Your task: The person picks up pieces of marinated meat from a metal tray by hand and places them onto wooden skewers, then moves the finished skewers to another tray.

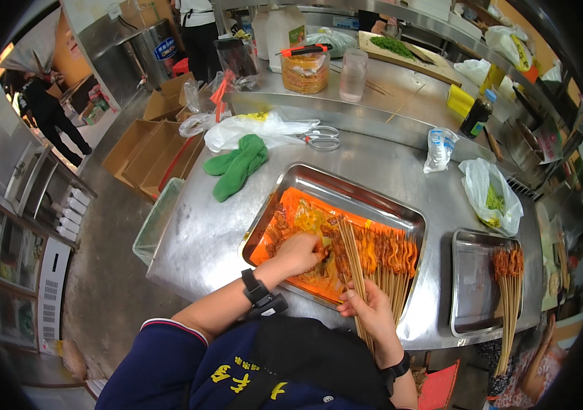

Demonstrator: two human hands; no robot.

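Note:
A steel tray (pixel 287 180) in front of me holds marinated meat pieces (pixel 277 225) in orange-red sauce on an orange liner. My left hand (pixel 299 254) reaches into the sauce with curled fingers; whether a piece is pinched between them is hidden. My right hand (pixel 371 307) grips a bundle of bamboo skewers (pixel 353 253), tips pointing away from me over the tray. Along the tray's right side lies a row of threaded meat skewers (pixel 396 253), their bare sticks toward me. A smaller steel tray (pixel 476 287) on the right bears more meat skewers (pixel 508 277).
Green gloves (pixel 240 166), a white plastic bag (pixel 250 130) and scissors (pixel 322 138) lie beyond the tray. A bag of greens (pixel 494 197) sits at the right. Behind is a raised shelf with a jar (pixel 305 74) and bottle (pixel 477 114). Cardboard boxes (pixel 150 154) stand left.

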